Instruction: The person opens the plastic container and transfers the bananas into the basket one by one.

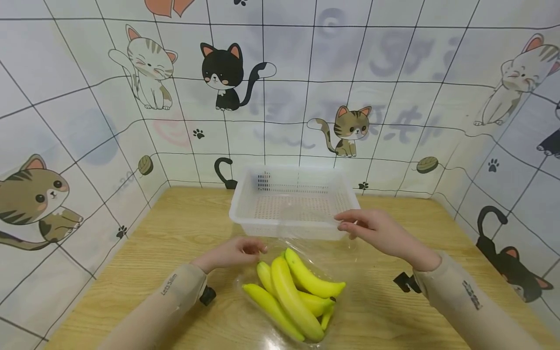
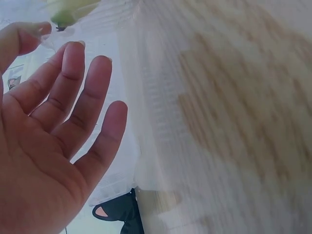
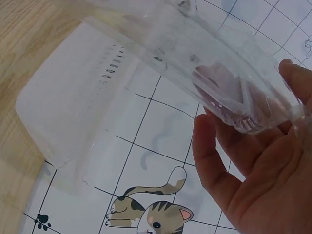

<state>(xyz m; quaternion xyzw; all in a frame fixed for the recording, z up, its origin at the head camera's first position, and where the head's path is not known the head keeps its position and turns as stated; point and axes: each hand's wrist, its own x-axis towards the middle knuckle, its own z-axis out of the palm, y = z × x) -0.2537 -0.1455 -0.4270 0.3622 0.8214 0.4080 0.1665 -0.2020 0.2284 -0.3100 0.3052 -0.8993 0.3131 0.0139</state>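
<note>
A bunch of yellow bananas (image 1: 284,291) lies on the table inside a clear plastic bag (image 1: 321,260), its mouth toward the basket. My left hand (image 1: 238,253) holds the bag's left edge just above the banana tips. In the left wrist view, film shows at the thumb and index finger of the left hand (image 2: 58,131), the other fingers loosely extended; a greenish banana tip (image 2: 63,18) is beyond. My right hand (image 1: 372,231) lifts the bag's other edge in front of the basket. Seen from the right wrist, the film (image 3: 214,83) runs between thumb and fingers of the right hand (image 3: 263,190).
A white perforated plastic basket (image 1: 240,221) stands at the back of the wooden table (image 1: 175,218), against a wall covering (image 1: 288,97) with cartoon cats and grid lines. Similar covering encloses both sides. Dark wrist straps show at both cuffs.
</note>
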